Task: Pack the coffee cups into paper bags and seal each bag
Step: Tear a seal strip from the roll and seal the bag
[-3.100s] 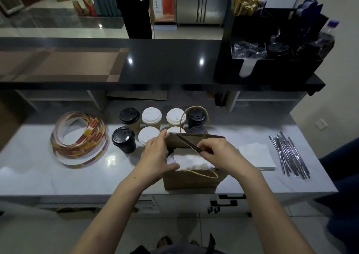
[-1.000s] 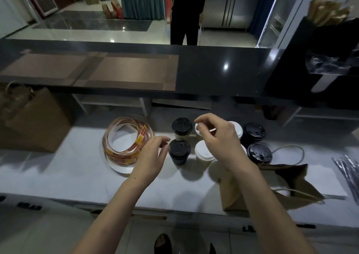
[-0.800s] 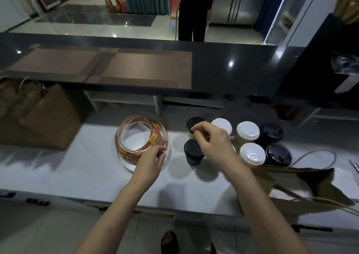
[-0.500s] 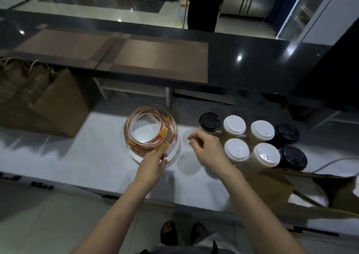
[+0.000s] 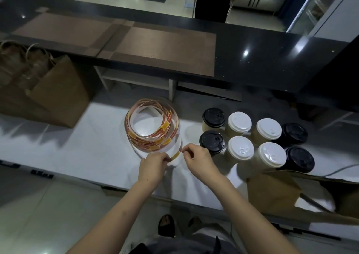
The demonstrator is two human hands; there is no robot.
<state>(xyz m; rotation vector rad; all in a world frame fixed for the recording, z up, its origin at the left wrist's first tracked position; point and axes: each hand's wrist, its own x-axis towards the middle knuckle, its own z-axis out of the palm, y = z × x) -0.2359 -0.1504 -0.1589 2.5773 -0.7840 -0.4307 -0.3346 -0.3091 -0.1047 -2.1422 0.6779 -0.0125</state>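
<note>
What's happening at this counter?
A person is working at a white counter. Both the left hand and right hand pinch the loose end of a sticker roll, apparently to peel off a seal. Eight lidded coffee cups stand beside it, unpacked, and an open paper bag sits at the near right.

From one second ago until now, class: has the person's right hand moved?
Yes. The right hand went left, off the coffee cups to the sticker roll's near edge.

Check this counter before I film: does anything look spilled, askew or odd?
No spills: all eight cups stand upright with lids on. Only the sticker roll looks untidy, its coils loose and uneven.
</note>
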